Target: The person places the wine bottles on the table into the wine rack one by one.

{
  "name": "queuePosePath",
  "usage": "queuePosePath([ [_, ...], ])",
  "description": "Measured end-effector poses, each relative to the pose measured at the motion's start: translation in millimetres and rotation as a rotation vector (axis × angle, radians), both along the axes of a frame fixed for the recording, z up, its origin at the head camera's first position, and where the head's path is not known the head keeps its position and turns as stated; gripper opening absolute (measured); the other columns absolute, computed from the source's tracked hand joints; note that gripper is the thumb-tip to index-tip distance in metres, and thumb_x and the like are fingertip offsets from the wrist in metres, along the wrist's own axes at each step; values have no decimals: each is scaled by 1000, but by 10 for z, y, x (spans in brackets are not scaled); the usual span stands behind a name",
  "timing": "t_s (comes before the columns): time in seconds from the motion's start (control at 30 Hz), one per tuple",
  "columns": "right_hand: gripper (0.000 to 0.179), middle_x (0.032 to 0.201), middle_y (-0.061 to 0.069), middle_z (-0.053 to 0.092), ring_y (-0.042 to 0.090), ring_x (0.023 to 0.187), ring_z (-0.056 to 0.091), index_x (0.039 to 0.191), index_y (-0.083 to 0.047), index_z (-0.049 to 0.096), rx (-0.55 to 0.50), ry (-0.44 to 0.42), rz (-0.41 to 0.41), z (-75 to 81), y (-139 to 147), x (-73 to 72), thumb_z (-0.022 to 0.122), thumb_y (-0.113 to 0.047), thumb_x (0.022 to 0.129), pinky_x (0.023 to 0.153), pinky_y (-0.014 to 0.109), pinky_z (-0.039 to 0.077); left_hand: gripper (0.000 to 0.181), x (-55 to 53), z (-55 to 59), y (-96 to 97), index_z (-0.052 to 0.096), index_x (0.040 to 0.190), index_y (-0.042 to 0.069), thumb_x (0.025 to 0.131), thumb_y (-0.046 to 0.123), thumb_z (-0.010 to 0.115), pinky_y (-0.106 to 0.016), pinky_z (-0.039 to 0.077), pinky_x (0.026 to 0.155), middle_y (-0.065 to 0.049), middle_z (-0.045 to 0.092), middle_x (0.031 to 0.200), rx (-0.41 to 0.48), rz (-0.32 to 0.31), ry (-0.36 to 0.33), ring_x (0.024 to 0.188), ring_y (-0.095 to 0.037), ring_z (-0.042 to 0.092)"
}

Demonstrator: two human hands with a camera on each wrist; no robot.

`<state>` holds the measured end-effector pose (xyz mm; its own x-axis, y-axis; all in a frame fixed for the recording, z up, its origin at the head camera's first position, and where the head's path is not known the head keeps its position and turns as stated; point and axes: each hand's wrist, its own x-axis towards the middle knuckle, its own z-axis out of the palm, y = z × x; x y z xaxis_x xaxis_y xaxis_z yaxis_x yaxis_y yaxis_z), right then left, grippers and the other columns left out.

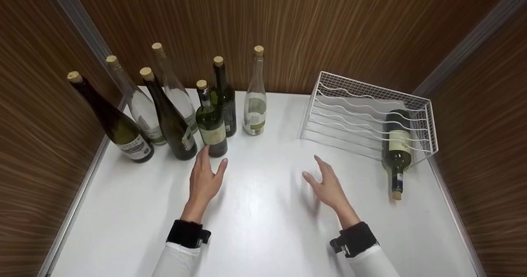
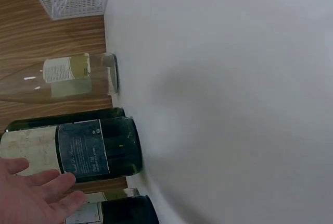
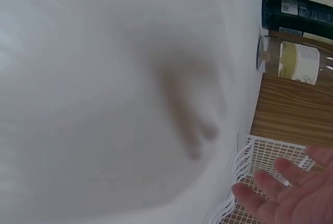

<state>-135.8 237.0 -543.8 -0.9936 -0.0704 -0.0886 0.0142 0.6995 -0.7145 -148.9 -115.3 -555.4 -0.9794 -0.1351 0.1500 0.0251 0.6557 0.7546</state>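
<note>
My left hand reaches toward a green wine bottle with a cream and blue label. Its fingers are spread and overlap the bottle's base in the head view; in the left wrist view they lie in front of the label. The bottle stands upright with a cork in its neck. My right hand is held over the white table, fingers apart and nothing in them. Beyond it stands a white wire rack. One dark green corked bottle lies in the rack's right end, neck toward me.
Several other corked bottles stand at the back left, among them a tall brown one and a dark one. A clear bottle stands alone near the back wall. Wood-grain panels enclose the white table at the back and sides.
</note>
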Motion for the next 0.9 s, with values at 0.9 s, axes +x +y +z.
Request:
queuePosePath([
  [0.9,77,153,18,35,40,137,37,157,-16,26,-120,-90,111,-1,-631,-83,52,-56,97,107,58,33,88,-324,-17,-198,9,157,4,97,47,57,-50,20,115,-19,13,161,297,45,-44,145,-36,18],
])
